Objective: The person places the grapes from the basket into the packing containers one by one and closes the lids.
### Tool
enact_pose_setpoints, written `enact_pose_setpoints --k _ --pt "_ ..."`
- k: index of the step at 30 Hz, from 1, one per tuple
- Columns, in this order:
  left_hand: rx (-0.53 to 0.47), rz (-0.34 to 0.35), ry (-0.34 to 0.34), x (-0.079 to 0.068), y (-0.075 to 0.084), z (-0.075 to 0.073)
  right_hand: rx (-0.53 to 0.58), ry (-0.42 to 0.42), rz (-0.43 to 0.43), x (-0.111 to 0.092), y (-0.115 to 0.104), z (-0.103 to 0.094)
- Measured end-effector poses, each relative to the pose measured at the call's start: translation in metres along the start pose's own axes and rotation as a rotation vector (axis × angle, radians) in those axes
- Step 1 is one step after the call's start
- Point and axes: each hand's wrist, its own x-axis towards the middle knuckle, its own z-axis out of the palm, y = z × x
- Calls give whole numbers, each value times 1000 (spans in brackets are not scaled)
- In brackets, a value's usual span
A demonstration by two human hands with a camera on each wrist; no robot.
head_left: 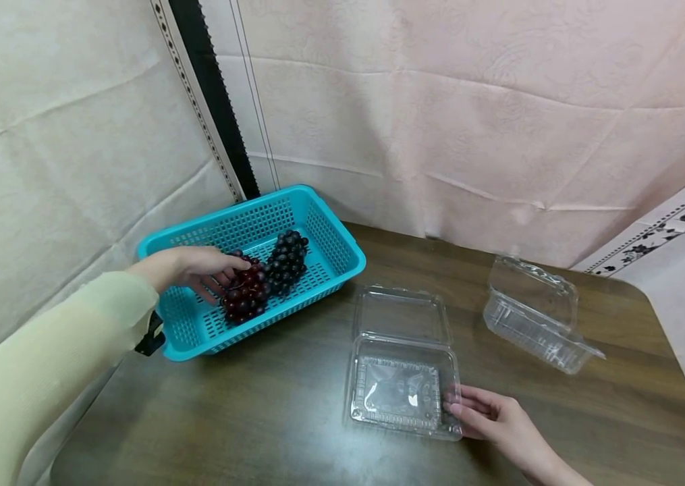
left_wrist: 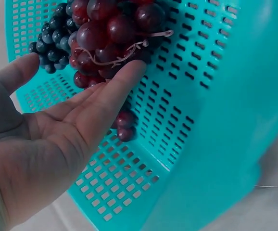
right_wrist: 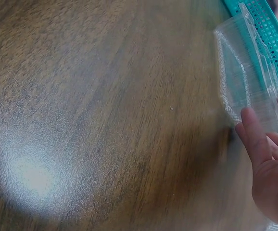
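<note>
My left hand [head_left: 211,270] reaches into a turquoise basket [head_left: 336,266] beside a bunch of red grapes [head_left: 246,297]. In the left wrist view the fingers of that hand [left_wrist: 67,130] stretch straight out at the underside of the red grapes [left_wrist: 112,36], thumb held apart. A bunch of black grapes [head_left: 287,260] lies against the red one in the basket. On the table, an opened clear plastic clamshell container [head_left: 399,385] has its right side pinched by my right hand [head_left: 497,422], thumb over the rim and fingers along the outer wall.
Another opened clear plastic container [head_left: 533,324] stands at the right back of the brown wooden table [head_left: 269,412]. Pale cloth [head_left: 470,135] hangs behind the table and along its left side. The basket sits at the back left corner.
</note>
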Motion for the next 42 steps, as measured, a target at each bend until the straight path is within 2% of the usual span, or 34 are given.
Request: enact_pose_setpoints --k 16,22,29,42 --pt "42 -18 77 2 -3 13 6 1 -9 0 2 0" --pt "11 -25 109 4 -6 16 7 -9 -21 1 3 -1" --pt "-52 -31 98 4 -8 20 4 4 -5 1 3 -1" --pt "-12 -27 174 11 -10 25 -1 -11 -43 2 7 -2"
